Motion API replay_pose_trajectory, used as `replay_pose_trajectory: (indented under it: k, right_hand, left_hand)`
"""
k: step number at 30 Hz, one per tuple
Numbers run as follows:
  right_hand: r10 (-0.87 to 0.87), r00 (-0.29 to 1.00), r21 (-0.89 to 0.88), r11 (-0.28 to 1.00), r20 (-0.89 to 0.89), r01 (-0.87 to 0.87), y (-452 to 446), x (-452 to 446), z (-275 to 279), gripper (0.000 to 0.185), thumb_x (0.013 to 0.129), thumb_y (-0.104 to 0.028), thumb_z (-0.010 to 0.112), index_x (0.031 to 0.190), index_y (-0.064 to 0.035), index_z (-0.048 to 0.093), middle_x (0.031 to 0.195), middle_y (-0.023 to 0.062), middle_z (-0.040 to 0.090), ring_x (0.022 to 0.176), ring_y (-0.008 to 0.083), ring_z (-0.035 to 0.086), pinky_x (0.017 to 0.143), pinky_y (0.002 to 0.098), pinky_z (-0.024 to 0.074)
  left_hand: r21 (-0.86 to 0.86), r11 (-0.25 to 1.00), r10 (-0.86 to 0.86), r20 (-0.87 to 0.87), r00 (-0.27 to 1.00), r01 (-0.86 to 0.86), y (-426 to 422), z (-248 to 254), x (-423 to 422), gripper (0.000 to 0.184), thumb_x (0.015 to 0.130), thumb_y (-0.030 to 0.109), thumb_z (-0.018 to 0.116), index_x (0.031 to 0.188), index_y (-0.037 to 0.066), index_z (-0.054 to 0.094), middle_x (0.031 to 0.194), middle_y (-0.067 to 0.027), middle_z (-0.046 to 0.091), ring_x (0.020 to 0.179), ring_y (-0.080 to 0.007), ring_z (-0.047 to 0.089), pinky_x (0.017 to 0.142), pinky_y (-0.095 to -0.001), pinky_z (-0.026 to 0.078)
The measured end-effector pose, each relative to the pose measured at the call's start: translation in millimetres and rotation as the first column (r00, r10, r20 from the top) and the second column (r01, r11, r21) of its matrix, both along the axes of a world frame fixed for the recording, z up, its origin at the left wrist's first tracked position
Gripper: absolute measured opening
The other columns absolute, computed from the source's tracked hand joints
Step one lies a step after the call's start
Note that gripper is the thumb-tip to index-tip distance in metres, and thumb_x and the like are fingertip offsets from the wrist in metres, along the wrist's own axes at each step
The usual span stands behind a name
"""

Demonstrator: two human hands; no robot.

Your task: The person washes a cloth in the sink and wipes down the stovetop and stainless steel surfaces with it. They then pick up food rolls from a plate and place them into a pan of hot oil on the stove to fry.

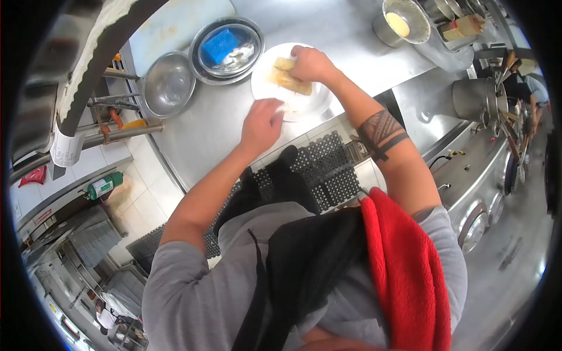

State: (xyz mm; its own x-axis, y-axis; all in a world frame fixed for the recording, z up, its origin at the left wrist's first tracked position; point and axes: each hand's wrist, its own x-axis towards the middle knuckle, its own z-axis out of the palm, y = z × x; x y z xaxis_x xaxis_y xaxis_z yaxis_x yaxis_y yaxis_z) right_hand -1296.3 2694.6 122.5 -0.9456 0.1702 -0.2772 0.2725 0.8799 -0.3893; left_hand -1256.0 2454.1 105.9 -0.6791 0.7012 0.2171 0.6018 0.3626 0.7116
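A white plate lies on the steel counter, bearing golden-brown flat pieces of food whose kind I cannot make out. My right hand reaches over the plate's far right side, its fingers curled down against one of these pieces and partly hiding it. At the plate's near left edge is my left hand, slightly blurred, with fingers bent and thumb close to them. Something small and whitish shows by its fingertips; whether it is held is hidden.
Left of the plate sit a steel bowl and nested bowls containing a blue block. A steel pot with a pale yellow content stands at the back right. A white cutting board is at the back left.
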Motion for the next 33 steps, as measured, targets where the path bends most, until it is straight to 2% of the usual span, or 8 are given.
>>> replay_pose_trajectory:
  k: [2,3,5,12,17,23,28,33]
  right_hand:
    - [-0.019,0.999,-0.046,0.999,0.027,0.020,2,-5,0,0.049,0.072,-0.026,0.067,0.116,-0.0041,0.067,0.105,0.0163,0.073,0.101,0.0305,0.070,0.088,0.0444,0.0538]
    - [-0.030,0.997,-0.110,0.993,0.078,0.039,5,-9,-1,0.051,0.069,-0.026,0.069,0.114,-0.0028,0.068,0.105,0.0183,0.072,0.099,0.0316,0.069,0.087,0.0419,0.0544]
    - [-0.039,0.991,-0.170,0.983,0.131,0.061,7,-14,-1,0.053,0.066,-0.026,0.072,0.113,-0.0015,0.069,0.105,0.0203,0.072,0.098,0.0326,0.069,0.085,0.0393,0.0550]
    - [-0.070,0.974,-0.447,0.880,0.217,0.163,16,-14,2,0.043,0.065,-0.026,0.074,0.099,-0.0003,0.070,0.093,0.0146,0.069,0.088,0.0270,0.064,0.077,0.0364,0.0518]
    - [-0.077,0.961,-0.585,0.779,0.268,0.225,27,-8,8,0.040,0.067,-0.023,0.076,0.100,-0.0013,0.069,0.087,0.0090,0.066,0.083,0.0211,0.061,0.071,0.0332,0.0488]
    - [-0.157,0.914,-0.816,0.412,0.375,0.405,40,19,13,0.029,0.075,-0.014,0.078,0.099,-0.0029,0.066,0.090,0.0050,0.065,0.079,0.0138,0.060,0.069,0.0259,0.0461]
    - [-0.254,0.891,-0.918,0.028,0.377,0.396,40,59,23,0.037,0.080,-0.008,0.075,0.113,-0.0002,0.062,0.103,0.0095,0.068,0.098,0.0189,0.066,0.087,0.0293,0.0505]
    - [-0.371,0.867,-0.943,-0.131,0.332,0.306,21,116,47,0.036,0.083,-0.001,0.070,0.117,0.0024,0.060,0.111,0.0126,0.067,0.103,0.0216,0.067,0.094,0.0336,0.0519]
  left_hand:
    - [-0.005,0.951,0.275,0.469,0.839,-0.309,19,7,-5,0.027,0.091,0.008,0.065,0.116,-0.003,0.064,0.113,-0.0132,0.068,0.104,-0.0229,0.066,0.089,-0.0346,0.055]
    - [-0.007,0.951,0.275,0.473,0.837,-0.308,29,7,-11,0.027,0.091,0.008,0.065,0.116,-0.003,0.064,0.113,-0.0132,0.068,0.104,-0.0229,0.066,0.089,-0.0346,0.055]
    - [-0.078,0.808,0.180,0.977,0.119,-0.583,47,11,-20,0.035,0.091,0.005,0.065,0.121,-0.009,0.058,0.119,-0.0158,0.064,0.106,-0.0238,0.065,0.091,-0.0351,0.055]
    - [-0.155,0.723,0.108,0.988,-0.111,-0.673,79,13,-22,0.034,0.091,0.011,0.065,0.121,-0.002,0.059,0.117,-0.0126,0.062,0.109,-0.0236,0.059,0.101,-0.0363,0.045]
    - [-0.141,0.681,0.096,0.990,-0.103,-0.719,84,3,-27,0.033,0.090,0.010,0.065,0.121,0.000,0.059,0.114,-0.0096,0.063,0.104,-0.0220,0.061,0.098,-0.0337,0.045]
    - [0.087,0.761,-0.177,0.981,-0.076,-0.643,72,-2,-37,0.032,0.091,0.005,0.066,0.120,-0.002,0.057,0.114,-0.0111,0.064,0.108,-0.0218,0.063,0.102,-0.0367,0.048]
    - [0.230,0.799,-0.294,0.955,-0.028,-0.556,68,9,-32,0.038,0.094,0.004,0.064,0.128,-0.003,0.048,0.120,-0.0148,0.061,0.113,-0.0238,0.062,0.105,-0.0386,0.049]
    - [0.356,0.840,-0.372,0.927,0.042,-0.410,54,36,-12,0.051,0.095,0.001,0.062,0.139,0.006,0.036,0.130,-0.0171,0.056,0.120,-0.0273,0.057,0.103,-0.0441,0.050]
